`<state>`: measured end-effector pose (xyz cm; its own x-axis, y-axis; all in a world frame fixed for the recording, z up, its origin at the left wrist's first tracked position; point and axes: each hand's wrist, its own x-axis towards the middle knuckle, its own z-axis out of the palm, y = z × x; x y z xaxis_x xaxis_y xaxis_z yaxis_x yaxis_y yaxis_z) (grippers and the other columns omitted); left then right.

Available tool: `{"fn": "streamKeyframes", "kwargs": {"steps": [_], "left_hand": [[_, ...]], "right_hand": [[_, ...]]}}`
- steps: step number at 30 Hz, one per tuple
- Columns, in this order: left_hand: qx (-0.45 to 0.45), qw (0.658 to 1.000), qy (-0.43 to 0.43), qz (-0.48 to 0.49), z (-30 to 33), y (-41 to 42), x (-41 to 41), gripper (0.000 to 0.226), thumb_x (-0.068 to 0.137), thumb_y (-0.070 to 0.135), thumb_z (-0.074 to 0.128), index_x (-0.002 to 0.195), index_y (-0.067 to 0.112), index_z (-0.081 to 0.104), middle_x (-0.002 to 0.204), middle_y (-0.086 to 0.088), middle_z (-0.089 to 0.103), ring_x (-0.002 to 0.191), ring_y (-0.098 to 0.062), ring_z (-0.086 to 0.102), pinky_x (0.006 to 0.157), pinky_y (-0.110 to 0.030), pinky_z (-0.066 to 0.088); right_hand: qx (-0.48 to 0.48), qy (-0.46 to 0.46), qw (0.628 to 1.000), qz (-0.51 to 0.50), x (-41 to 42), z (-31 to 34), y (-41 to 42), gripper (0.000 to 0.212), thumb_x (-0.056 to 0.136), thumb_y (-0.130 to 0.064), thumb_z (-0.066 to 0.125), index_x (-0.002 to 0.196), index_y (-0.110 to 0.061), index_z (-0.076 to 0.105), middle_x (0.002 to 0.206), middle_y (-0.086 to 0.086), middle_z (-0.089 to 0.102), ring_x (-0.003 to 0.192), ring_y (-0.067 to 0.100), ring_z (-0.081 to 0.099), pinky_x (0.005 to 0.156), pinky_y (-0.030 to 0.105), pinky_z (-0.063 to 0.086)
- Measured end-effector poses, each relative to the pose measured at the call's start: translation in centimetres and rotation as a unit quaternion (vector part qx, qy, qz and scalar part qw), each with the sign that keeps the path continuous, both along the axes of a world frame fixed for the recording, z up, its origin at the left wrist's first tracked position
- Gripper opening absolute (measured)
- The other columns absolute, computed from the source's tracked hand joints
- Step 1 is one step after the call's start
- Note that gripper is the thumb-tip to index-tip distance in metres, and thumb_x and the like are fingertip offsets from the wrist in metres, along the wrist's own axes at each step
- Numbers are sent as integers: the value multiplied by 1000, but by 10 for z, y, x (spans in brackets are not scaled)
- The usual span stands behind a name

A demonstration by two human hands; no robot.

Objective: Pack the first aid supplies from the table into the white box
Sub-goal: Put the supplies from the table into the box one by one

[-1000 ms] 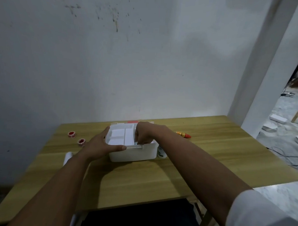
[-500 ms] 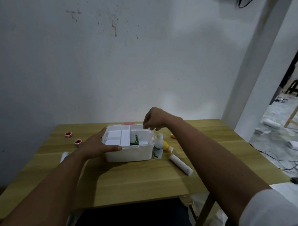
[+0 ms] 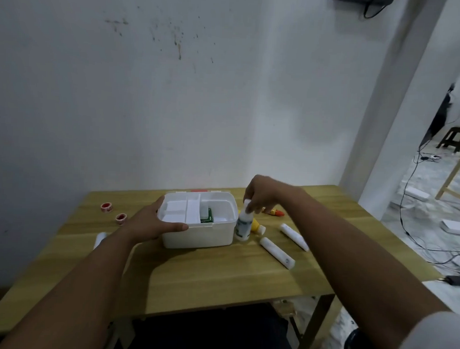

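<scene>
The white box [image 3: 198, 236] stands open on the wooden table [image 3: 219, 274], with white packs and a green item inside. My left hand [image 3: 153, 221] rests on the box's left front corner, thumb along the rim. My right hand [image 3: 262, 197] pinches the cap of a small white bottle [image 3: 243, 225] that stands upright just right of the box. Behind the bottle lies a yellow bottle [image 3: 258, 227]. Two white rolls [image 3: 277, 253] [image 3: 294, 236] lie to the right. An orange-red tube [image 3: 276, 212] lies beyond my right hand.
Two red tape rolls [image 3: 106, 207] [image 3: 121, 218] sit at the table's left. A white roll [image 3: 99, 240] lies partly hidden by my left forearm. The wall is right behind the table. Cables and a stool [image 3: 454, 139] are on the floor to the right.
My right hand came out of the box, moved right and closed on the white bottle's cap. The left hand stayed on the box. The camera tilted, showing more of the table's right side.
</scene>
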<state>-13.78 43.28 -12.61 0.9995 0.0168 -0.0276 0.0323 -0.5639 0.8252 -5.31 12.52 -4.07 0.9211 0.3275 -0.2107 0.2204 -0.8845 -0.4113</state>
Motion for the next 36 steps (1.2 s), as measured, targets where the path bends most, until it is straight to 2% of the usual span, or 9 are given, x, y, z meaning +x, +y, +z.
{"fn": "streamKeyframes", "kwargs": {"steps": [8,11,16,20,25,28,31,34,36], "left_hand": [[-12,1000,-26,-4,-2,-1,-1,73,60,54,89,113,65,40,113,29,51,107,-15,53,66,-28,56],[-15,999,-42,0,-4,-4,-2,68,63,48,89,109,62,41,109,38,45,100,-4,52,78,-31,54],[-18,999,-46,2,-6,-4,2,71,67,40,91,115,56,41,109,36,46,99,1,49,73,-25,51],[-14,999,-32,23,-11,3,6,106,59,49,92,146,37,33,132,14,46,116,-14,44,80,-29,51],[21,1000,-12,19,-12,18,16,140,38,76,86,156,36,23,153,5,41,123,-18,44,90,-36,49],[18,999,-19,-27,-4,15,20,115,36,79,84,138,54,36,130,26,49,115,-11,50,78,-23,48],[19,998,-26,-47,-2,12,22,117,35,81,83,138,49,35,127,21,51,115,-11,51,78,-24,48],[2,998,-35,-48,-3,12,21,104,34,79,84,125,54,39,118,29,51,106,-1,52,74,-20,46],[-6,998,-40,-48,-1,9,19,94,38,74,85,118,57,40,113,35,47,100,7,50,71,-16,44]], "right_hand": [[97,-86,991,-19,12,80,11,26,91,-10,78,115,-5,72,96,10,76,81,19,78,70,35,66],[98,-89,991,-11,16,66,33,30,92,-8,76,121,-3,70,103,16,76,83,21,78,68,34,66],[37,-90,995,5,28,3,64,33,89,-4,76,122,-4,71,104,20,74,82,29,78,68,41,67],[-25,-138,989,48,32,-30,75,36,89,-6,70,124,-10,73,124,11,72,106,27,69,79,30,53],[-18,-136,988,66,33,-31,71,40,86,-11,77,126,-11,73,126,8,72,110,25,65,80,29,47],[25,-118,991,61,36,-25,63,46,85,-17,81,129,-9,71,124,8,73,110,23,68,91,31,54],[101,-137,985,33,35,-17,50,38,92,-28,75,126,-10,73,118,6,75,107,21,69,96,33,55],[159,-157,974,-32,37,-21,36,25,97,-18,61,114,-9,77,112,9,77,102,27,71,95,42,58],[107,-138,983,-63,40,-28,26,27,94,-12,57,110,-5,78,108,13,78,98,30,73,89,41,61]]}}
